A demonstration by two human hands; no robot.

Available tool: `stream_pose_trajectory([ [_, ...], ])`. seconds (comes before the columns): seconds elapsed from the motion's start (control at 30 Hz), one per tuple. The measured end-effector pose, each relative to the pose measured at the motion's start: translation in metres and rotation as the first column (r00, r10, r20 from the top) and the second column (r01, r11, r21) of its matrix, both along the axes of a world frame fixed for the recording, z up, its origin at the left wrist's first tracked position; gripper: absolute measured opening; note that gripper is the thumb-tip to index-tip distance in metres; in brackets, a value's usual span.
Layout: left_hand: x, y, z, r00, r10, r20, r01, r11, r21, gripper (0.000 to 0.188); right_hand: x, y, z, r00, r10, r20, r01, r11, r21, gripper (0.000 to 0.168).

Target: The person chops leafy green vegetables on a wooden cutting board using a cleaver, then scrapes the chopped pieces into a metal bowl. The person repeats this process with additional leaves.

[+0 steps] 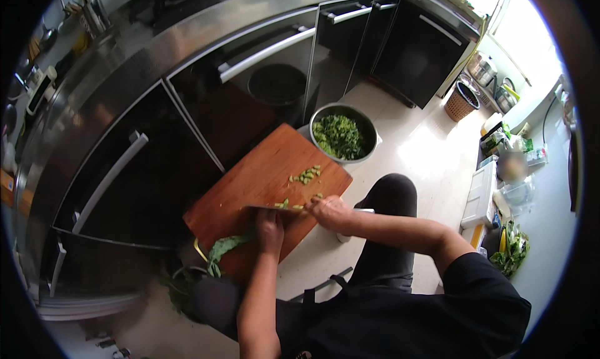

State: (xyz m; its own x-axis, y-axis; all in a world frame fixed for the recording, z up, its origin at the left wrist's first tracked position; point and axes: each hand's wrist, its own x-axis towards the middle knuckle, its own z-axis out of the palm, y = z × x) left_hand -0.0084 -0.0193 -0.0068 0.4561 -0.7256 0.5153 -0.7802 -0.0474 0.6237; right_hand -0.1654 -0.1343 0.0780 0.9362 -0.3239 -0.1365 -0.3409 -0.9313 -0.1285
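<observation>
My right hand [330,213] grips a knife, whose thin blade [262,207] points left across the wooden cutting board [248,171]. Close behind the blade, my left hand [270,230] presses a leafy green vegetable [229,246] on the board; its large leaf hangs out past the left wrist. A few cut green pieces [283,203] lie along the far side of the blade. Farther up the board sits a small heap of chopped green stems [307,175]. Beyond the board's far right corner stands a metal pot [372,145] filled with chopped greens [340,134].
Black cabinets [122,181] with long metal handles line the far and left sides. More leafy greens [176,291] are low beside my left knee. A woven basket [461,101] stands on the tiled floor at right, near a white storage box [479,195] and other goods along the wall.
</observation>
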Motion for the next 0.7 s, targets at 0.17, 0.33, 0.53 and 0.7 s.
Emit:
stream_pose_trajectory([
  [0.17,0.000,0.002,0.007,0.987,-0.059,-0.149,0.072,0.994,0.079,0.025,0.051,0.011,-0.001,0.997,0.072,0.015,-0.072,0.997,-0.013,0.017],
  [0.33,0.005,0.003,-0.001,0.988,-0.055,-0.143,0.061,0.997,0.037,0.023,0.054,0.015,0.000,0.995,0.035,0.094,-0.039,0.998,0.039,0.019],
  [0.53,0.006,0.005,-0.006,0.999,-0.035,0.030,0.034,0.999,0.027,0.017,0.001,-0.009,0.004,1.000,-0.007,0.023,0.006,0.998,0.065,0.020],
  [0.7,0.007,0.008,-0.003,1.000,-0.008,-0.021,0.009,0.997,0.076,0.016,-0.003,-0.003,0.020,1.000,0.004,0.013,-0.005,0.995,0.101,0.016],
])
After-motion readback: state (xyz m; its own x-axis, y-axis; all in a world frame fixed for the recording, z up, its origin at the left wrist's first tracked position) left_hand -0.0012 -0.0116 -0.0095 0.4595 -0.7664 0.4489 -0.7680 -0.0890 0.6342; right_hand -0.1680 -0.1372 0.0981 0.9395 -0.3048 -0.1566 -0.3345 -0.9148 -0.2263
